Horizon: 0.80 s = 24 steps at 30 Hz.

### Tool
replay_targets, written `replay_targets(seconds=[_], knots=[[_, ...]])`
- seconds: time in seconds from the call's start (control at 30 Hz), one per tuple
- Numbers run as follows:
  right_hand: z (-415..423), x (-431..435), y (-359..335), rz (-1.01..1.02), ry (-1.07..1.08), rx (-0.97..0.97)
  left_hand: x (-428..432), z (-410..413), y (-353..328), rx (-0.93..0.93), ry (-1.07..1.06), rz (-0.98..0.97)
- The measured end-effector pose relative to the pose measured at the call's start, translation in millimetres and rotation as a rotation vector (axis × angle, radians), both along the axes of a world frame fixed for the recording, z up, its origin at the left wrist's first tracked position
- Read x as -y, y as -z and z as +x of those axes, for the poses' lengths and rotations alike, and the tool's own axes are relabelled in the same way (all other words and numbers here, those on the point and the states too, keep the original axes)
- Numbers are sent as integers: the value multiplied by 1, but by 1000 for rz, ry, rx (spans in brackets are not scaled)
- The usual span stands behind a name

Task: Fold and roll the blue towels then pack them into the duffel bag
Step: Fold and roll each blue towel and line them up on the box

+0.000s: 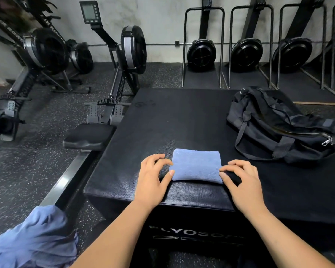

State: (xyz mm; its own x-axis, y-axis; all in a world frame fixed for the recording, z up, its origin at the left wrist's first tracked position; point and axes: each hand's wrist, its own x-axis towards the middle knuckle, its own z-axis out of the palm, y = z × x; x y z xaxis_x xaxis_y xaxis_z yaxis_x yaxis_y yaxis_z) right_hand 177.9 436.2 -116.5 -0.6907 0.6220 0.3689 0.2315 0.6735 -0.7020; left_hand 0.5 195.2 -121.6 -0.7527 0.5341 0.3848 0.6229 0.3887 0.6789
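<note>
Loose blue towel [33, 238] bunched low at my left; both grips at the folded towel [196, 165] on the desk [172, 122].

Left grip [153, 178] and right grip [242, 182] sit with bent fingers at the folded towel's left and right edges, fingertips touching the cloth; whether they pinch it or only touch it, I cannot tell. That towel lies flat close to the desk's front edge, just back from the drop. Beyond it I see bare desk surface running to the far edge. The duffel bag [278, 128] slumps on the right side of the desk, well apart from the towel, its zip pull at the right end. A rowing machine [112, 105] runs along the desk's left edge, its seat [89, 136] right against that side.
</note>
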Motion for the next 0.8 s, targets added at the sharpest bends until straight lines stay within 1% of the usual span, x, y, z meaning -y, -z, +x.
replay_targets(seconds=[0.13,0.23,0.3,0.47,0.7,0.8], knots=[[-3,0,6,107,9,10,-1,0,5,-59,-40,-55],[-3,-1,8,183,9,111,-2,1,7,-126,-28,-186],[-3,-4,9,188,6,172,-2,0,8,-142,-20,-239],[-6,-10,11,119,-6,191,-3,-7,13,-98,-40,-202],[-6,-17,5,-67,-72,193,-1,-9,12,73,-25,-124],[-6,-20,3,-108,-84,207,-2,-8,5,129,-24,-120]])
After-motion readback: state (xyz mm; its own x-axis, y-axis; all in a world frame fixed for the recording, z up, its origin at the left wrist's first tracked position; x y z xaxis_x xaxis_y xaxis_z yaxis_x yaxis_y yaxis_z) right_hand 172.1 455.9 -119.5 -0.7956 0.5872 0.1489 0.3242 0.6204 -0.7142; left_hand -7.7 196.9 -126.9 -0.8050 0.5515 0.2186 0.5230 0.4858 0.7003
